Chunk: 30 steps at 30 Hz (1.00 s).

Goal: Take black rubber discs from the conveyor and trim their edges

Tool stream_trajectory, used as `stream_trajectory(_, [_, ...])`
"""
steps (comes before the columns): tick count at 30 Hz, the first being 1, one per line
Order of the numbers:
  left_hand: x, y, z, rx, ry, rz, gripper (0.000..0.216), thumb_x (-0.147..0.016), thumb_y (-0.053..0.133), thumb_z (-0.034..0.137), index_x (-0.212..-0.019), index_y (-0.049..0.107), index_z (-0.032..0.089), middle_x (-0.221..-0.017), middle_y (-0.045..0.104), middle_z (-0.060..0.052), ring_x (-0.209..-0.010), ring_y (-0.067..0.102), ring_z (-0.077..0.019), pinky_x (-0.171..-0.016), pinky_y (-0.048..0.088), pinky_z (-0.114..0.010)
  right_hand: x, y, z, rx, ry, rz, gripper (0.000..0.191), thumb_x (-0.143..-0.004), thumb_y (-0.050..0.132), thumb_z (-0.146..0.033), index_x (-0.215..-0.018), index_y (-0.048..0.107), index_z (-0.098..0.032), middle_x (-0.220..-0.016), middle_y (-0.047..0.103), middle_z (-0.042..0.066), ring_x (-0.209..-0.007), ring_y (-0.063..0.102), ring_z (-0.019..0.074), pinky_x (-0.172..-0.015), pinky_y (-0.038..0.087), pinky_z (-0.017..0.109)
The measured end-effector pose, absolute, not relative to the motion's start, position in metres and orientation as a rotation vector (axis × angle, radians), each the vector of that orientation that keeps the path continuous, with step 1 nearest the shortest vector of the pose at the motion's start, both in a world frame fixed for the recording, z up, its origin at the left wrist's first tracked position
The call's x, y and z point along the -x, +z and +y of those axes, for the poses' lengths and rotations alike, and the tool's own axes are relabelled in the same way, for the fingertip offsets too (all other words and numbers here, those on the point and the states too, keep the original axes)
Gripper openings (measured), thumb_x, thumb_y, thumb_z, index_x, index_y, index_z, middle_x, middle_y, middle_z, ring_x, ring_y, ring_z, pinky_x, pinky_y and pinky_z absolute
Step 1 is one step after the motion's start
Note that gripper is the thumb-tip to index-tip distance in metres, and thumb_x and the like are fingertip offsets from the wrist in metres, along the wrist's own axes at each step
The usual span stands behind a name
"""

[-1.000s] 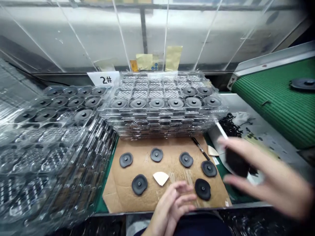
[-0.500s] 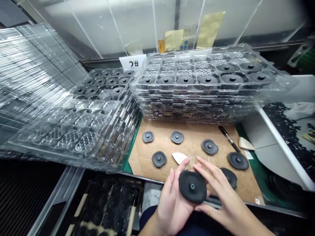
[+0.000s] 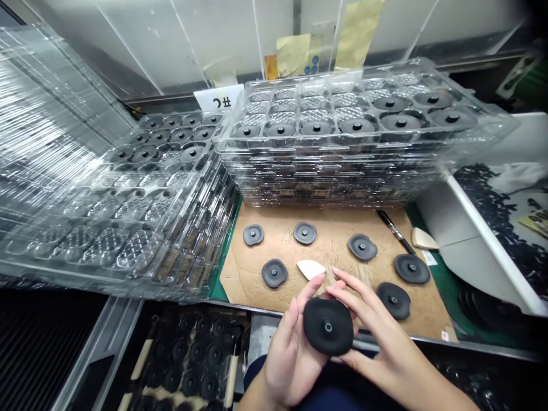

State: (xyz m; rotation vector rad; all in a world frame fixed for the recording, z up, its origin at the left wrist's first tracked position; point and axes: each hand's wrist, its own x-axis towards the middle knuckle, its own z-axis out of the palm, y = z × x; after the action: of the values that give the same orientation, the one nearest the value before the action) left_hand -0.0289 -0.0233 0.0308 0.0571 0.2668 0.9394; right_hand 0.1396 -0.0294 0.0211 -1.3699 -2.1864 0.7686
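Note:
A round black rubber disc (image 3: 327,326) with a small centre hub is held between both hands just in front of the cardboard sheet (image 3: 338,260). My left hand (image 3: 291,354) cups it from the left, fingers curled behind it. Gripping its right edge is my right hand (image 3: 377,342), whose fingers reach over the top. Several more black discs (image 3: 362,246) lie spread on the cardboard, with a small cream wedge (image 3: 310,268) among them.
A stack of clear blister trays (image 3: 355,142) with several discs in the top tray stands behind the cardboard. More clear trays (image 3: 120,205) lean at the left. A black pen (image 3: 394,231) and a white bin (image 3: 483,251) are at the right. Below the table edge sits a tray of black parts (image 3: 192,365).
My right hand brought a disc in from the right and both hands closed on it in front of me. The view swung left and down; the disc has since tilted slightly.

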Motion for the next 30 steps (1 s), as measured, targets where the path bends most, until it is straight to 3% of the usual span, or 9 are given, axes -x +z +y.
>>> stream_trajectory(10, [0.030, 0.028, -0.022, -0.128, 0.935, 0.282, 0.046, -0.092, 0.031, 0.040, -0.133, 0.043, 0.022, -0.141, 0.033, -0.011, -0.133, 0.028, -0.0258, -0.110, 0.020, -0.044, -0.142, 0.017, -0.028, 1.319, 0.777, -2.173, 0.065, -0.083, 0.058, -0.048, -0.136, 0.027, -0.029, -0.143, 0.014, 0.008, -0.131, 0.026, 0.0236, -0.101, 0.040, 0.039])
stream_trajectory(13, [0.031, 0.024, -0.025, -0.212, 0.919, 0.293, 0.048, -0.088, 0.045, 0.031, -0.136, 0.037, 0.027, -0.144, 0.029, -0.009, -0.132, 0.030, -0.0262, -0.110, 0.022, -0.043, -0.140, 0.014, -0.027, 1.333, 0.804, -2.089, 0.067, -0.078, 0.062, -0.052, -0.133, 0.032, -0.029, -0.142, 0.019, 0.007, -0.130, 0.029, 0.0214, -0.101, 0.040, 0.033])
stream_trajectory(16, [0.029, 0.018, -0.032, -0.268, 0.950, 0.389, 0.066, -0.075, 0.065, 0.020, -0.134, 0.037, 0.032, -0.142, 0.032, -0.009, -0.129, 0.034, -0.0253, -0.110, 0.025, -0.040, -0.135, 0.012, -0.029, 1.362, 0.877, -1.947, 0.063, -0.078, 0.062, -0.053, -0.129, 0.035, -0.030, -0.139, 0.025, 0.004, -0.129, 0.030, 0.0179, -0.101, 0.039, 0.027])
stream_trajectory(22, [0.030, 0.007, -0.046, -0.127, 1.068, 0.665, 0.070, -0.056, 0.078, 0.031, -0.121, 0.053, 0.028, -0.131, 0.046, -0.009, -0.119, 0.047, -0.0264, -0.101, 0.039, -0.033, -0.126, 0.006, -0.032, 1.304, 1.000, -1.979, 0.065, -0.082, 0.055, -0.056, -0.135, 0.031, -0.028, -0.140, 0.022, 0.005, -0.130, 0.028, 0.0210, -0.103, 0.037, 0.030])
stream_trajectory(25, [0.039, 0.006, -0.044, -0.094, 1.159, 0.705, 0.068, -0.058, 0.076, 0.035, -0.121, 0.052, 0.029, -0.136, 0.040, -0.009, -0.115, 0.049, -0.0298, -0.095, 0.045, -0.038, -0.132, -0.007, -0.013, 1.438, 0.940, -2.039, 0.063, -0.090, 0.041, -0.055, -0.141, 0.024, -0.024, -0.132, 0.035, 0.009, -0.108, 0.049, 0.0190, -0.092, 0.045, 0.031])
stream_trajectory(27, [0.047, 0.008, -0.041, -0.082, 1.218, 0.727, 0.070, -0.056, 0.077, 0.035, -0.121, 0.052, 0.028, -0.137, 0.039, -0.009, -0.115, 0.048, -0.0322, -0.093, 0.046, -0.042, -0.134, -0.025, 0.006, 1.649, 0.797, -1.997, 0.057, -0.093, 0.032, -0.053, -0.139, 0.031, -0.019, -0.122, 0.044, 0.011, -0.089, 0.055, 0.0181, -0.079, 0.049, 0.033])
stream_trajectory(30, [0.060, 0.010, -0.035, -0.044, 1.272, 0.737, 0.071, -0.054, 0.078, 0.034, -0.120, 0.053, 0.027, -0.131, 0.045, -0.009, -0.118, 0.045, -0.0351, -0.097, 0.043, -0.045, -0.124, -0.056, 0.028, 1.772, 0.635, -1.986, 0.055, -0.090, 0.033, -0.053, -0.121, 0.053, -0.012, -0.121, 0.044, 0.016, -0.094, 0.053, 0.0275, -0.077, 0.047, 0.044])
